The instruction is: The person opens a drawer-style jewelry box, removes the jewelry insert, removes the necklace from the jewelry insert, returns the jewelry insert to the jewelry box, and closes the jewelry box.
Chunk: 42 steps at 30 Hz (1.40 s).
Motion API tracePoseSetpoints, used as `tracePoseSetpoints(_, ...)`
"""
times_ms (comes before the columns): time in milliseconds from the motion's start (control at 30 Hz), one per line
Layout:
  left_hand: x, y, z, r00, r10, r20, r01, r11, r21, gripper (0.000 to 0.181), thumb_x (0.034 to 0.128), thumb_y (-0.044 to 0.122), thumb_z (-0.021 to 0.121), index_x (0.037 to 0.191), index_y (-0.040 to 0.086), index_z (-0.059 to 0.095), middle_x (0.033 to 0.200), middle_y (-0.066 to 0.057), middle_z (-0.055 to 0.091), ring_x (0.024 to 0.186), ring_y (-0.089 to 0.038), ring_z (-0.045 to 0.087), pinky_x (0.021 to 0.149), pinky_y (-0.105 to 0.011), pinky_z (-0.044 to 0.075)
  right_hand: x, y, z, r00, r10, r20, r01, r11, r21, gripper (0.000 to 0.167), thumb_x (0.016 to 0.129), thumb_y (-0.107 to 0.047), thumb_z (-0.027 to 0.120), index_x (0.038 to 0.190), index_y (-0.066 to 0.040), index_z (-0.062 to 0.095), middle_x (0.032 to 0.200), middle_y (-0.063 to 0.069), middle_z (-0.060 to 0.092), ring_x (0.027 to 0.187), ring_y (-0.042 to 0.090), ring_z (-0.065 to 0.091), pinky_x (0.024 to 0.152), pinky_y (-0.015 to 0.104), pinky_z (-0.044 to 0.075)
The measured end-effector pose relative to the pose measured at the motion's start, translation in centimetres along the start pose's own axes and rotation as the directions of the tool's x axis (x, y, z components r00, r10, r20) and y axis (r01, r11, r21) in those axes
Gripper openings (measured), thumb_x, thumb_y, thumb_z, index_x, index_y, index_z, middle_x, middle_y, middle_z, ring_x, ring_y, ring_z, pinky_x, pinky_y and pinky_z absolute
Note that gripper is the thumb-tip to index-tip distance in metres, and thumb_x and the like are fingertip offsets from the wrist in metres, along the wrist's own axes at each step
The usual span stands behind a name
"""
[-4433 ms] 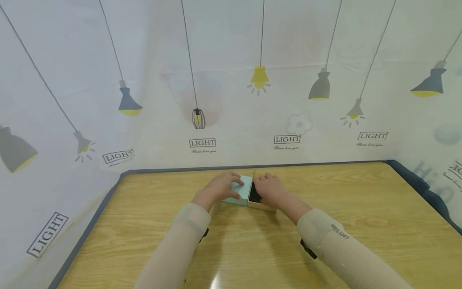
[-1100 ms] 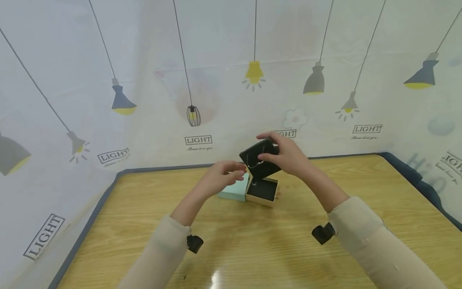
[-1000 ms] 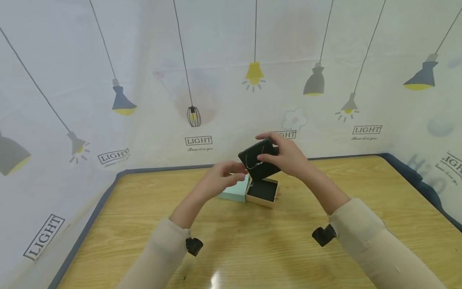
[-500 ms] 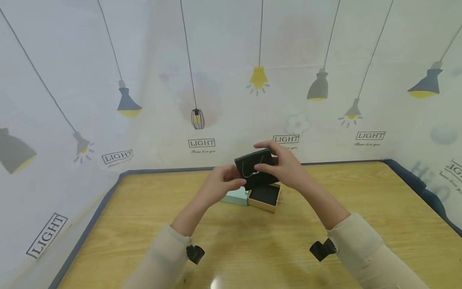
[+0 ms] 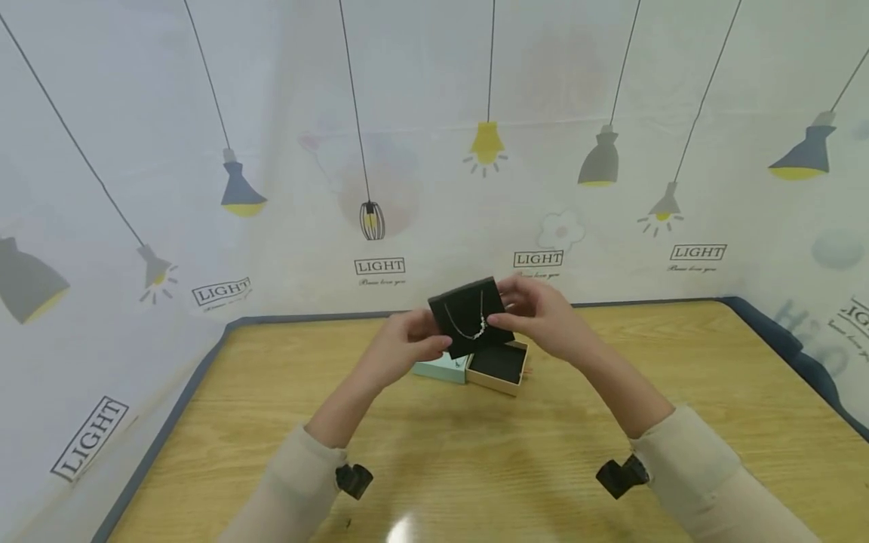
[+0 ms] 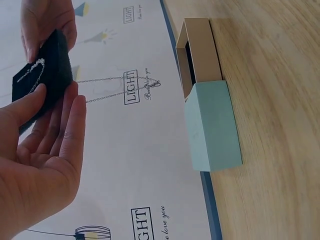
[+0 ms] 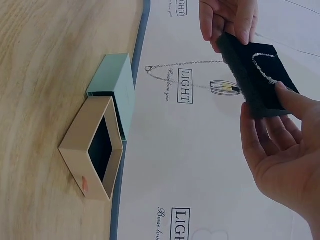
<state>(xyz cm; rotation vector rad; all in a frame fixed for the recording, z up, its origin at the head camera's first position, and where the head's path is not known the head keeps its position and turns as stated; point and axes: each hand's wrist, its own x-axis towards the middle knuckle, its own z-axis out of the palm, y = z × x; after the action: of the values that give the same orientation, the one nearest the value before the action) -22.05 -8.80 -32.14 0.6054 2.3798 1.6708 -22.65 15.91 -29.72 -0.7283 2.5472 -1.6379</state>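
Note:
Both hands hold a black foam jewelry pad (image 5: 462, 305) above the table, tilted toward the head camera. A thin silver chain necklace (image 5: 468, 335) lies across its front; in the left wrist view the necklace's loose end (image 6: 120, 79) hangs from the pad's back. My left hand (image 5: 397, 351) pinches the pad's left edge, thumb in front, fingers behind. On the right edge, my right hand (image 5: 546, 317) pinches it, with the thumb (image 7: 292, 100) touching the necklace. Below sits a beige drawer box (image 5: 498, 369) with a black lining, pulled partly out of its mint green sleeve (image 5: 441, 369).
The box rests on a wood-grain table (image 5: 434, 452) near its back edge. Behind stands a white backdrop (image 5: 434, 188) printed with lamps. A black wrist camera (image 5: 354, 480) sits under the left cuff, another wrist camera (image 5: 621, 477) under the right.
The pad has been lifted out of the box and lowered slightly in the last second. My left hand has taken hold of its left edge; my right hand has shifted its grip to the right edge.

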Motion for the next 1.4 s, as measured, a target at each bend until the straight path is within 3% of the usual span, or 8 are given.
tracePoseSetpoints(200, -0.4, -0.2, 0.2, 1.000, -0.014, 0.023, 0.014, 1.000, -0.008, 0.034, 0.0953, 0.011, 0.065, 0.127, -0.002, 0.061, 0.120, -0.021, 0.069, 0.104, -0.023, 0.071, 0.089, -0.038, 0.062, -0.5, 0.8, 0.6, 1.000, -0.007, 0.002, 0.007, 0.999, 0.037, 0.029, 0.093, -0.004, 0.067, 0.119, 0.007, 0.059, 0.109, 0.023, 0.068, 0.090, 0.010, 0.070, 0.077, 0.027, 0.061)
tracePoseSetpoints(367, -0.5, -0.4, 0.0, 0.999, 0.000, 0.050, 0.001, 1.000, -0.017, 0.036, 0.0964, 0.013, 0.064, 0.130, 0.000, 0.061, 0.124, -0.020, 0.068, 0.109, -0.023, 0.069, 0.093, -0.039, 0.060, -0.8, 1.2, 0.9, 1.000, -0.008, -0.006, 0.008, 0.999, 0.051, 0.027, 0.092, -0.005, 0.068, 0.117, 0.005, 0.061, 0.108, 0.020, 0.070, 0.087, 0.008, 0.070, 0.073, 0.023, 0.060)
tracePoseSetpoints(667, -0.5, -0.4, -0.1, 0.999, 0.008, 0.042, -0.007, 0.999, -0.035, 0.035, 0.0979, 0.017, 0.063, 0.129, 0.001, 0.063, 0.123, -0.018, 0.069, 0.109, -0.020, 0.068, 0.098, -0.044, 0.058, -1.4, 1.5, 1.3, 0.999, 0.037, -0.012, -0.037, 0.999, 0.031, 0.027, 0.092, -0.008, 0.070, 0.115, 0.003, 0.062, 0.106, 0.019, 0.070, 0.086, 0.010, 0.070, 0.075, 0.023, 0.060)
tracePoseSetpoints(933, -0.5, -0.6, 0.1, 0.997, -0.065, 0.039, 0.069, 0.991, -0.112, 0.032, 0.0980, 0.017, 0.062, 0.123, -0.002, 0.063, 0.120, -0.020, 0.069, 0.108, -0.019, 0.069, 0.097, -0.042, 0.058, -1.9, 1.9, 1.6, 0.999, 0.036, -0.017, -0.036, 0.999, 0.022, 0.028, 0.091, -0.008, 0.070, 0.116, 0.003, 0.062, 0.105, 0.019, 0.070, 0.086, 0.009, 0.069, 0.074, 0.021, 0.059)
tracePoseSetpoints(1067, -0.3, -0.8, 0.2, 0.994, -0.110, 0.025, 0.113, 0.979, -0.172, 0.029, 0.0993, 0.018, 0.060, 0.117, -0.005, 0.063, 0.115, -0.019, 0.070, 0.102, -0.016, 0.069, 0.099, -0.043, 0.057, -2.1, 2.0, 1.7, 0.999, 0.031, -0.019, -0.031, 0.999, 0.030, 0.027, 0.091, -0.007, 0.070, 0.114, 0.004, 0.062, 0.103, 0.019, 0.070, 0.085, 0.009, 0.069, 0.073, 0.022, 0.059)
tracePoseSetpoints(1167, -0.2, -0.9, 0.3, 0.991, -0.134, 0.018, 0.134, 0.964, -0.230, 0.034, 0.1026, 0.022, 0.055, 0.121, -0.006, 0.063, 0.115, -0.020, 0.071, 0.101, -0.017, 0.071, 0.099, -0.042, 0.057, -2.2, 2.0, 1.6, 0.999, 0.047, -0.027, -0.046, 0.999, 0.023, 0.025, 0.091, -0.008, 0.070, 0.113, 0.002, 0.063, 0.102, 0.018, 0.070, 0.084, 0.010, 0.069, 0.073, 0.022, 0.059)
tracePoseSetpoints(1267, -0.2, -1.0, 0.3, 0.990, -0.137, 0.017, 0.137, 0.959, -0.250, 0.040, 0.1053, 0.025, 0.050, 0.127, -0.007, 0.060, 0.118, -0.021, 0.070, 0.103, -0.018, 0.071, 0.097, -0.039, 0.058, -2.3, 1.9, 1.7, 0.998, 0.050, -0.026, -0.049, 0.999, 0.016, 0.026, 0.091, -0.009, 0.071, 0.113, 0.001, 0.063, 0.102, 0.018, 0.070, 0.085, 0.011, 0.069, 0.072, 0.023, 0.060)
tracePoseSetpoints(1400, -0.5, -1.0, 0.3, 0.991, -0.125, 0.039, 0.130, 0.960, -0.246, 0.036, 0.1022, 0.019, 0.055, 0.127, -0.007, 0.060, 0.122, -0.022, 0.068, 0.107, -0.019, 0.070, 0.100, -0.041, 0.056, -2.3, 1.8, 1.7, 0.999, 0.042, -0.021, -0.042, 0.999, 0.015, 0.026, 0.092, -0.009, 0.070, 0.115, 0.001, 0.063, 0.104, 0.019, 0.070, 0.086, 0.013, 0.069, 0.072, 0.024, 0.060)
